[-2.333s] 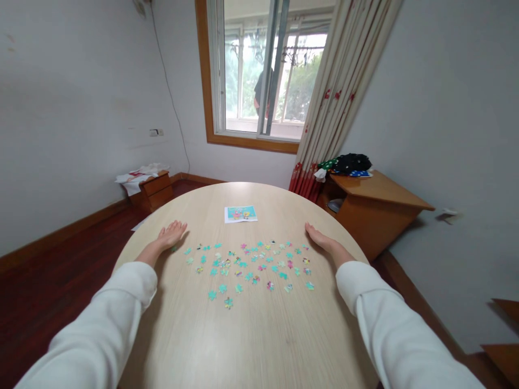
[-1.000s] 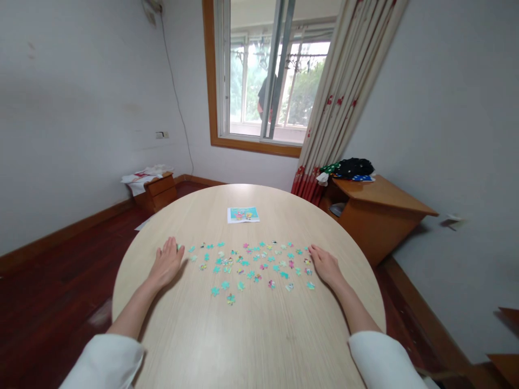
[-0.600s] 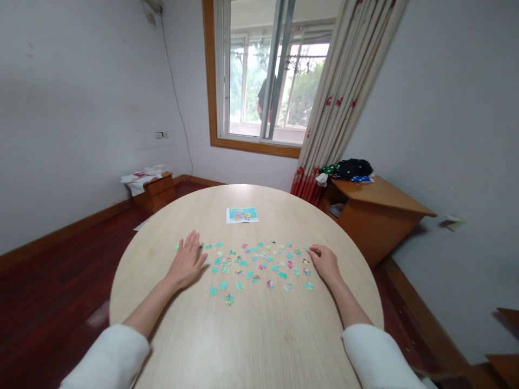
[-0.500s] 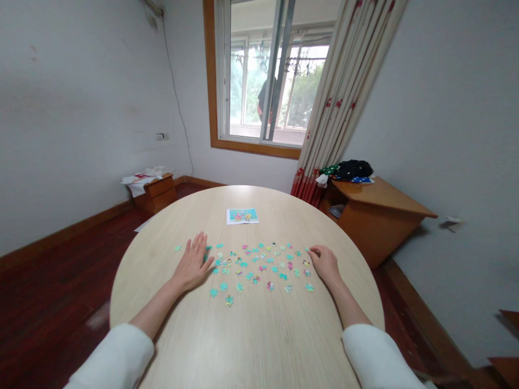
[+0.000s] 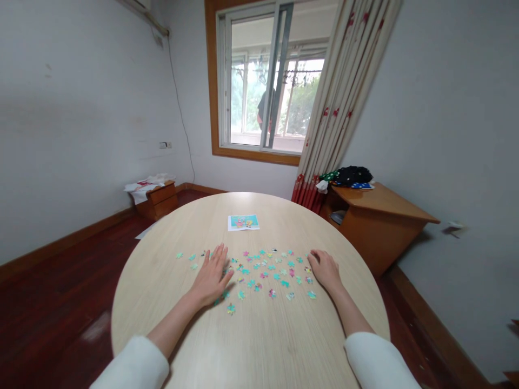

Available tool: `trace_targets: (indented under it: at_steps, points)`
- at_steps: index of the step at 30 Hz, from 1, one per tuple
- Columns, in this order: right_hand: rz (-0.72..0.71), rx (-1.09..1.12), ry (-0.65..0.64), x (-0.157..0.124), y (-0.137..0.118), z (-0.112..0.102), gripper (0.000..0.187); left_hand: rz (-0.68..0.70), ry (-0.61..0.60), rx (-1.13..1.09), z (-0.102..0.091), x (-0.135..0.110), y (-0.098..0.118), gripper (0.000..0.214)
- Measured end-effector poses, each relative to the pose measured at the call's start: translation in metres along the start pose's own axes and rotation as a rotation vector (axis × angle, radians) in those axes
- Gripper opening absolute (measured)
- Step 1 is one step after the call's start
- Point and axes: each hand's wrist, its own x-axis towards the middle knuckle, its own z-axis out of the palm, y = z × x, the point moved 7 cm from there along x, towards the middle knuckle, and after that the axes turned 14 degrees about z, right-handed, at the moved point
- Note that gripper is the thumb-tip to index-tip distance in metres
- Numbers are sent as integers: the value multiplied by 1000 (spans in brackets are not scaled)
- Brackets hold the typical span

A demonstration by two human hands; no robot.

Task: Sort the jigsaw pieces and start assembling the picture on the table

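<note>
Many small jigsaw pieces (image 5: 251, 283), mostly teal with some pink and yellow, lie loose across the middle of the round table (image 5: 259, 346). My left hand (image 5: 211, 276) rests palm down over the left part of them, its fingers stretched out and the thumb apart. It hides some of the pieces. At the right end of the spread, my right hand (image 5: 324, 268) has its fingers curled together beside the pieces. Whatever its fingertips hold, if anything, is too small to make out. A picture card (image 5: 244, 222) showing cartoon figures on teal lies beyond the pieces.
A wooden cabinet (image 5: 377, 210) with a heap of dark cloth (image 5: 353, 176) stands behind the table on the right. A low drawer unit (image 5: 162, 201) with papers or cloth stands at the far left. Beyond the window (image 5: 251, 92), a dark-clothed person is partly visible.
My left hand has slid to the right over the pieces, uncovering some on its left. My right hand has stayed about where it was. The view has tilted up slightly.
</note>
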Motion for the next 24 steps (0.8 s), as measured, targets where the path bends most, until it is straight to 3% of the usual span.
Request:
trace_targets:
  at_steps: [5,8,13,16,19,24]
  points:
    - [-58,0,1,-8,-9,-3,45,47,-179,-67,3,0,53,66]
    - [-91,-73,-5,-29,-24,-5,50,23,-274,-97,6,-3,69,70]
    - [-366,-220,-203,-96,-73,9,57,-23,-338,-78,10,-4,67,74]
    - [-443,-258,-326,-125,-92,20,61,-32,-324,-48,12,-2,65,73]
    - [-430,-276,-396,-132,-100,27,65,-57,-320,-28,14,-1,62,72]
    - [-387,-320,-397,-121,-104,31,64,-113,-308,-18,16,7,48,67]
